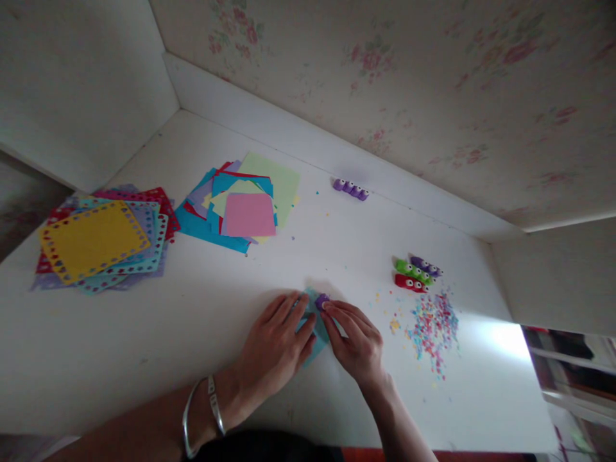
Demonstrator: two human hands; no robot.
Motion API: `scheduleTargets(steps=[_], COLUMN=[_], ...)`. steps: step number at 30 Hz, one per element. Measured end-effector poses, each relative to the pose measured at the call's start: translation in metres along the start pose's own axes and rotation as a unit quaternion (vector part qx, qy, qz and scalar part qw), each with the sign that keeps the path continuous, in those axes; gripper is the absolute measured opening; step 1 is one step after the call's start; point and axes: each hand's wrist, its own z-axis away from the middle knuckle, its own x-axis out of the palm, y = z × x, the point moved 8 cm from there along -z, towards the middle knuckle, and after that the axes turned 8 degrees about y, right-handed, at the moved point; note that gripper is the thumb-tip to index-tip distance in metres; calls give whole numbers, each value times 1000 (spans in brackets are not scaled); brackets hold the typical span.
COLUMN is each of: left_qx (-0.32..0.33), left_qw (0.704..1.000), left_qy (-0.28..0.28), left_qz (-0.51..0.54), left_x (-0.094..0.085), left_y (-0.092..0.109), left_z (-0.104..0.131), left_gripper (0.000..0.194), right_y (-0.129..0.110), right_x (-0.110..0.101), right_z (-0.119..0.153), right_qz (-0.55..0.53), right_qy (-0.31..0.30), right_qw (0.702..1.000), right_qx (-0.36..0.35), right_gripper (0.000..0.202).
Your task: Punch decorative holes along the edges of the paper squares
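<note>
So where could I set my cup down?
Nearly bare: between the lone purple strip and the green strip, and left of the left hand, below the punched sheets. Crowded: the confetti and the plain paper stack.

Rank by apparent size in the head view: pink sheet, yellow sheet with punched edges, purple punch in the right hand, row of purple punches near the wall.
1. Yellow sheet
2. Pink sheet
3. Row of purple punches
4. Purple punch, in the right hand
</note>
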Motion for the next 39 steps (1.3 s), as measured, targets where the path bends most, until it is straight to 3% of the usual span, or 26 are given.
scheduleTargets(steps=[12,19,22,26,33,39], left_qx=[2,11,8,5,9,24], left_qw=[1000,1000,1000,1000,1000,1000], left_qy=[-8,7,3,-6,-11,11], left_qz=[-8,-19,-15,-10,-1,-11], left_x=[0,-6,-6,-7,-7,-4], left_y=[1,2,2,1,1,3], left_z=[-1,-3,-4,-5,-7,-6], left_gripper=[31,29,27,26,26,27], right_y=[-4,-10,1,30,70,105], right_x=[11,6,2,-20,-60,-126], right_z=[-1,2,5,11,26,-1], right_qz=[104,83,77,97,118,159], right_qy=[-68,-9,31,87,68,116], right_qw=[991,995,996,989,974,955], right_qx=[-52,-56,-14,77,180,224], right_gripper=[23,30,27,29,20,23])
